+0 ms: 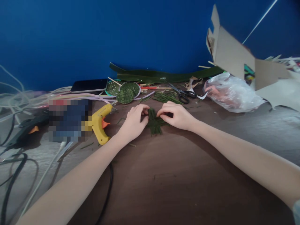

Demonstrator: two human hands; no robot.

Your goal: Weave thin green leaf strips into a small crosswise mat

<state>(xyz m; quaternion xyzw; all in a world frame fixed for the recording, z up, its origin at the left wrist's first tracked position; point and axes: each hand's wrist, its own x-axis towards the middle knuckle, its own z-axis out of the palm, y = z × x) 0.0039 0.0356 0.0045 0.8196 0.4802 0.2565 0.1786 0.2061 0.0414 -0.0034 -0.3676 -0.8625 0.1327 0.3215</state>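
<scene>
A small weave of dark green leaf strips (154, 125) lies flat on the brown table, its strips crossing at the middle. My left hand (135, 121) is at its left edge, fingers and thumb curled against it. From the other side, my right hand (175, 115) has thumb and forefinger pinched on strips at the right edge. Just behind my right hand rests a pile of loose green strips (165, 97). Round woven green pieces (126, 94) sit further back, left of the pile. Black-handled scissors (184, 97) lie beyond my right hand.
A yellow glue gun (100, 125) lies beside my left forearm, near cables (109, 190). A phone (89, 85) and long green leaves (150, 76) line the blue wall. At right are a clear plastic bag (232, 93) and an opened cardboard box (234, 50).
</scene>
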